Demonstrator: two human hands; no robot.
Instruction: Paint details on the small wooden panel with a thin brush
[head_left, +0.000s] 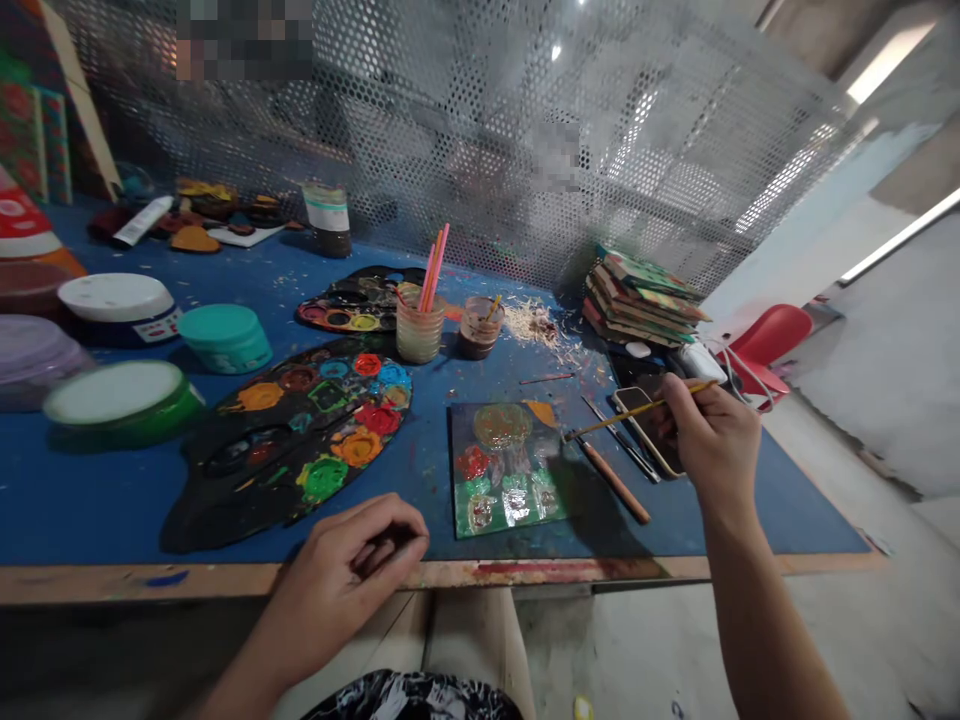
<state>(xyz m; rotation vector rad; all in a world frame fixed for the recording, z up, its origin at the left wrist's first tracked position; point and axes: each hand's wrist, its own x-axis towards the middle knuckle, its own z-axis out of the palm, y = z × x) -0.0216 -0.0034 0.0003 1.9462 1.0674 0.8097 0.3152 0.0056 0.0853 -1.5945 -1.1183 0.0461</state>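
My right hand (712,440) is closed on a thin yellow paintbrush (634,412), its tip hovering just right of a small painted tile (506,470) on the blue table (112,490). The tile shows green, red and orange shapes. My left hand (349,575) rests at the table's front edge with fingers curled in; I cannot make out anything in it. It lies just below a large black palette (300,435) with blobs of coloured paint.
A phone (649,425) and loose brushes (615,480) lie under my right hand. Behind stand a cup of brushes (420,325), a brown paint cup (480,325), a second palette (360,300), stacked tiles (641,295), paint tubs (120,400) at left and a perforated metal screen (487,130).
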